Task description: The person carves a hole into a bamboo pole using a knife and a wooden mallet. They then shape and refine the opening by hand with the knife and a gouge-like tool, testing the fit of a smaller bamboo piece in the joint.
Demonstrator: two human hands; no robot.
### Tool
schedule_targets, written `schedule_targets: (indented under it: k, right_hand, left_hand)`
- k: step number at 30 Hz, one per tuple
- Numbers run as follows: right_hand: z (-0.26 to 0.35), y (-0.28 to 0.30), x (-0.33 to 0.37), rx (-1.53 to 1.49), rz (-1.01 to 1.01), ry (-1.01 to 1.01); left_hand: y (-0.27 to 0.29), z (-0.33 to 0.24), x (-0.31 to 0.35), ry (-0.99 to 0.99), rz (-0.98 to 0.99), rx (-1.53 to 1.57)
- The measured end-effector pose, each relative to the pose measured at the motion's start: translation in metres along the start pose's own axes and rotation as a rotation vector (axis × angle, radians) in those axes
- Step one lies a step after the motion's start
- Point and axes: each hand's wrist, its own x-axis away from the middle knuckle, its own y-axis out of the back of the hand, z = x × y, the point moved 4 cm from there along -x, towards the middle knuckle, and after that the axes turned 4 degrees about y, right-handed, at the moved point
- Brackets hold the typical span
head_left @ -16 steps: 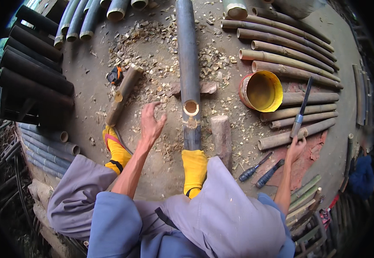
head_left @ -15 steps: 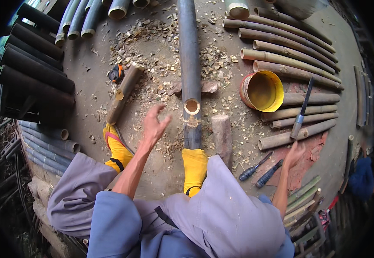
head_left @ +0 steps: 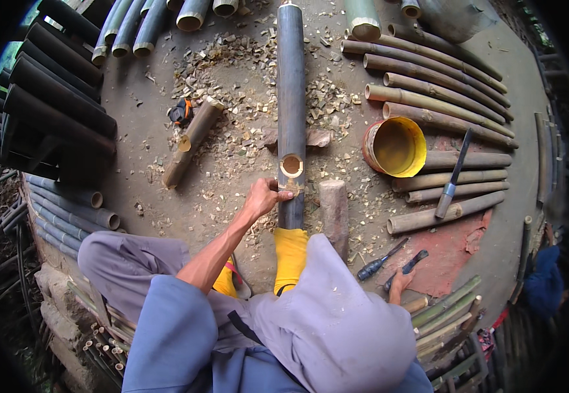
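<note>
A thick dark bamboo pole (head_left: 291, 92) runs away from me, with a round hole cut in its upper side. My left hand (head_left: 262, 198) is closed at the pole's left side just below the hole, its thumb pressed on the scraped patch. At the lower right, my right hand (head_left: 400, 283) is closed around one end of a dark-handled tool (head_left: 415, 263); its working end cannot be made out. A screwdriver-like tool with a dark handle (head_left: 371, 268) lies beside it. My yellow-covered foot (head_left: 290, 252) rests against the pole's near end.
A flat stone (head_left: 317, 137) lies under the pole; an upright stone block (head_left: 333, 216) stands right. A yellow-lined bucket (head_left: 399, 145) sits by bamboo lengths (head_left: 438, 118). A knife (head_left: 455, 173) lies across some. Left are a tape measure (head_left: 180, 112), a short bamboo piece (head_left: 196, 141) and chips.
My left hand has come down from the air onto the pole. My right hand has moved from beside the knife to the dark-handled tool. My left foot has drawn back toward me.
</note>
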Motion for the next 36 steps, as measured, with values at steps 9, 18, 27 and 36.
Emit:
schedule_targets:
  k: [9,18,27,36]
  right_hand:
    - [0.144,0.079,0.082,-0.688,0.212,-0.029]
    - [0.394,0.131,-0.001,-0.074,0.330,0.726]
    - [0.401,0.118,-0.028,-0.056,0.301,0.890]
    - [0.414,0.096,0.085,-0.296,0.941,1.237]
  left_hand:
    - [0.007,0.007,-0.008,0.033,-0.027,0.034]
    - [0.004,-0.008,-0.004,-0.041,-0.029,0.080]
    - [-0.004,0.004,0.020,-0.202,-0.196,-0.046]
    - [-0.066,-0.064,0.075,0.000,0.515,0.993]
